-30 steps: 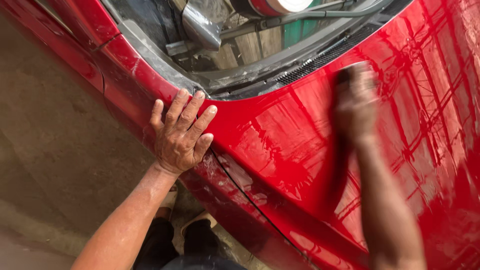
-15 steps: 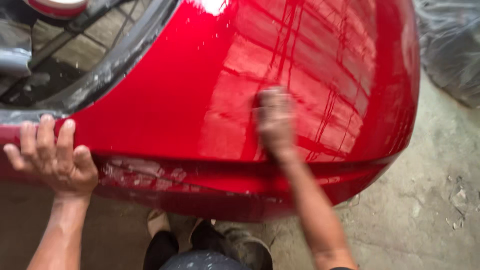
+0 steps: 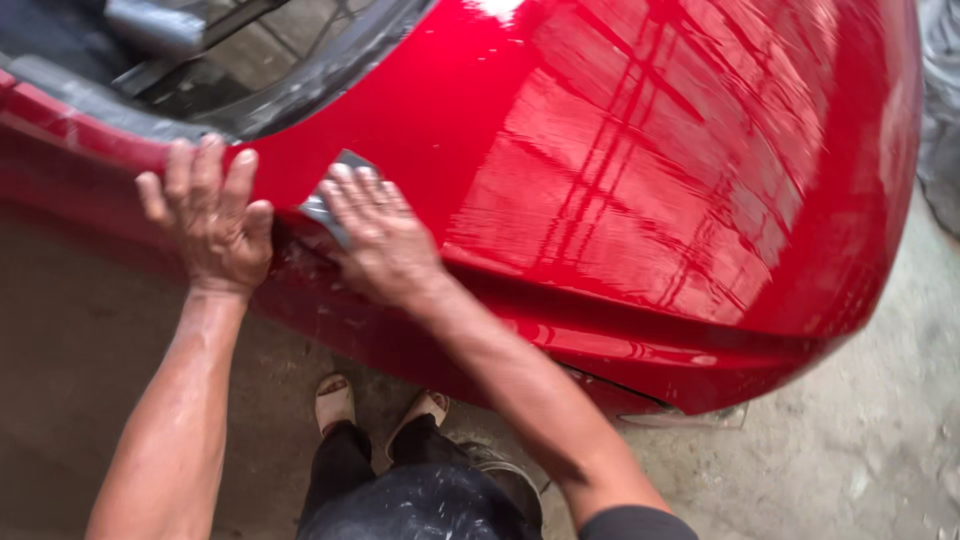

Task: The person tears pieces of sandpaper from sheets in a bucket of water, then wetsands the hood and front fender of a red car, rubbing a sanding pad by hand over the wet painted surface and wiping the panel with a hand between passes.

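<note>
A glossy red car body panel point(image 3: 640, 170) fills the upper view. My left hand point(image 3: 208, 215) lies flat on its lower edge, fingers spread upward, holding nothing. Right beside it, my right hand point(image 3: 378, 238) presses a small grey sanding sheet point(image 3: 330, 195) against the panel; only the sheet's upper corner shows past my fingers. The paint under and below my hands looks dull and wet compared with the shiny surface to the right.
A dark opening with a grey rim point(image 3: 250, 70) sits at the panel's top left. Concrete floor point(image 3: 850, 450) lies below and to the right. My feet in sandals point(image 3: 335, 400) and dark trousers stand under the panel. Grey plastic sheeting point(image 3: 940, 120) is at the right edge.
My right hand has slid left across the panel, from its middle to right beside my left hand. The view has shifted, and my left hand stays on the panel's edge.
</note>
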